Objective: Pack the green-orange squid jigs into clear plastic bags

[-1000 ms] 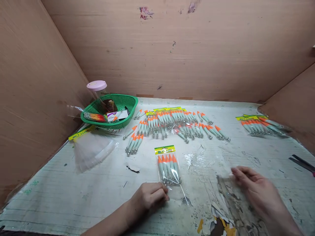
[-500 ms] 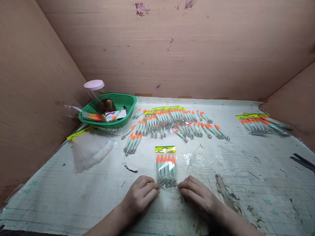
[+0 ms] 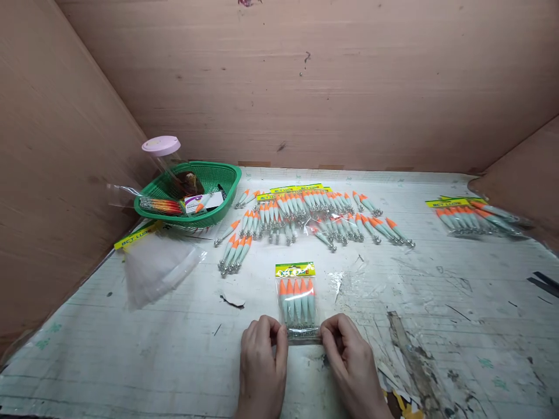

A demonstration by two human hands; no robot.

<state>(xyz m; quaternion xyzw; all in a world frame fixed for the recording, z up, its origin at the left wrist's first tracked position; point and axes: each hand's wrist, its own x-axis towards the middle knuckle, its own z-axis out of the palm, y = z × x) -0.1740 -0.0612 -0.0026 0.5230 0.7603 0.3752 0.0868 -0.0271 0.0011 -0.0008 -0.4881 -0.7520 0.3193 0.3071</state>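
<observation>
Squid-jig packet [image 3: 297, 302] lies flat on the worktop [image 3: 174, 361], straight in front of the person, its yellow-and-green header card [image 3: 308, 270] pointing away and its lower edge toward the body. Inside the clear film five jigs stand side by side, orange noses up and hook crowns in a row along the bottom. That nearness, with the open end presumably on the close side, seems meant to let both hands work evenly on the lower edge; taking it by the corners would keep the film taut and the fingers off the sharp hooks.

Left hand [image 3: 264, 366] and right hand [image 3: 351, 361] mirror each other, backs upward, wrists low and close to the surface. At each, thumb and index finger appear to pinch a bottom corner of the film, while the other fingers curl in beneath the palm.

Farther back, loose jigs [image 3: 236, 253] and bagged jigs [image 3: 290, 203] form a broad group, probably set there to be within reach. More bagged jigs lie far right. To the left, fanned bags [image 3: 159, 265] rest just in front of a green basket [image 3: 218, 169], which holds a pink-lidded jar [image 3: 161, 145].
</observation>
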